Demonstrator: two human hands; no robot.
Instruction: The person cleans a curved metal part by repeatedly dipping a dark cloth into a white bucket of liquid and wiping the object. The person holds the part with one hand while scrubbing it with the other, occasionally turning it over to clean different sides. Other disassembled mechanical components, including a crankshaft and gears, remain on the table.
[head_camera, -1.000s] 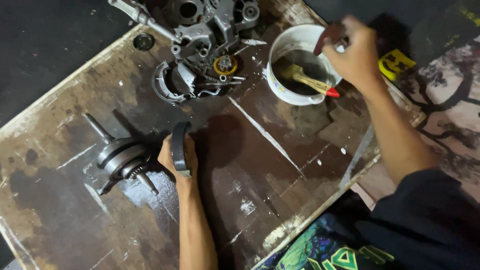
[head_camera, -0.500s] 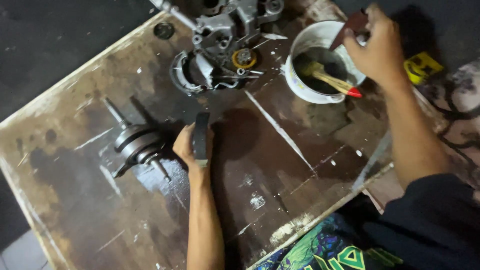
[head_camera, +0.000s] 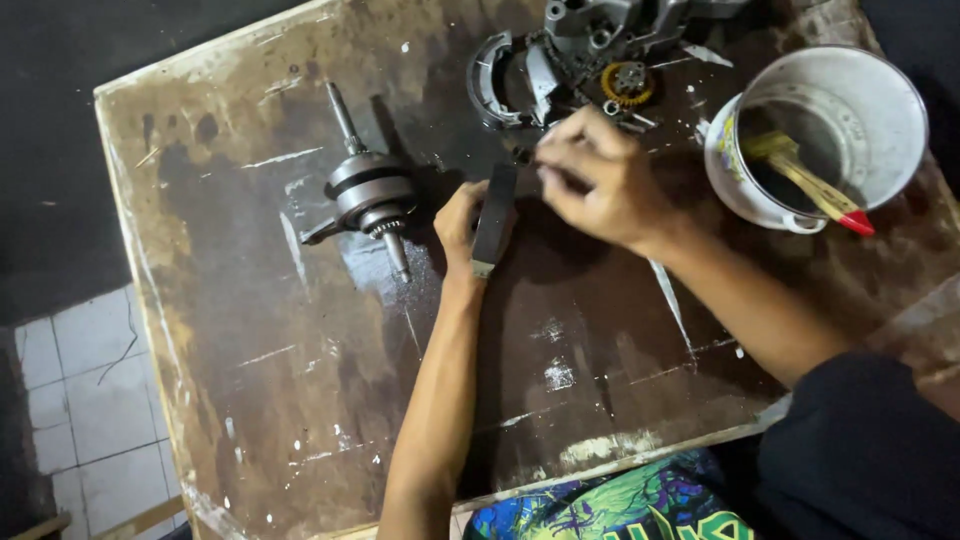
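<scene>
My left hand (head_camera: 458, 225) grips a dark curved brake shoe (head_camera: 494, 218) and holds it on edge on the wooden board (head_camera: 300, 380). My right hand (head_camera: 600, 180) hovers just right of the shoe's top end. Its fingers are pinched on a small dark piece that they mostly hide, and the fingertips nearly touch the shoe. A steel crankshaft (head_camera: 368, 192) lies on the board just left of my left hand.
A white bucket (head_camera: 900, 110) with dark liquid and a red-handled brush (head_camera: 815, 185) stands at the right. At the top edge lie an engine case (head_camera: 600, 30), a second brake shoe (head_camera: 490, 85) and a brass-coloured gear (head_camera: 627, 82). Tiled floor (head_camera: 70, 400) shows at lower left.
My right hand left the bucket rim and came down-left to the top of the brake shoe. The view shifted, so everything on the board now sits further right and up.
</scene>
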